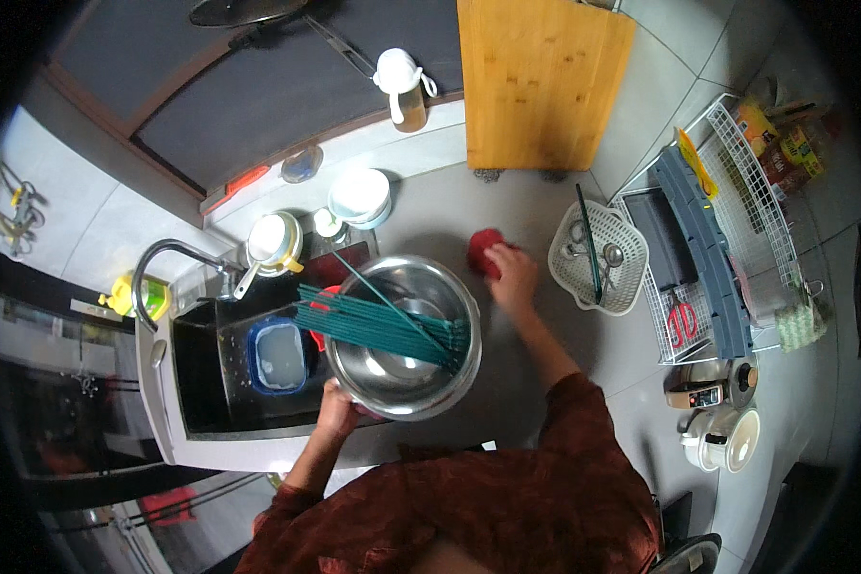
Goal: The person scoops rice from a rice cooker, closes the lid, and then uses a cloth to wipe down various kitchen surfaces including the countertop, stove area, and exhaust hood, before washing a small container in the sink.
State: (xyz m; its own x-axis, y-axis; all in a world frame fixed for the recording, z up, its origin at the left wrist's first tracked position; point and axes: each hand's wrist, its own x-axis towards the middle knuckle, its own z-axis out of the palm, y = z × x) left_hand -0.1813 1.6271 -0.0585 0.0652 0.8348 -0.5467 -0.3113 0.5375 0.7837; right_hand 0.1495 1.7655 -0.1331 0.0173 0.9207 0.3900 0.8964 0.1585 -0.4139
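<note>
My left hand (339, 410) grips the lower left rim of a stainless steel bowl (471, 373). The bowl is over the right end of the sink and the counter beside it. A bundle of teal chopsticks (373, 330) leans in it, with the ends sticking out past the left rim. One chopstick lies crosswise over the others. To the right of the bowl, my right hand (511, 278) has its fingers on a crumpled red cloth (482, 251) on the countertop. The fingertips are slightly blurred.
The black sink (208, 373) holds a blue-rimmed tub (278, 359) of cloudy water under the faucet (179, 247). A white basket (561, 280) with spoons stands right, near a wire rack (664, 348). A wooden cutting board (545, 86) and stacked bowls (359, 197) are at the back.
</note>
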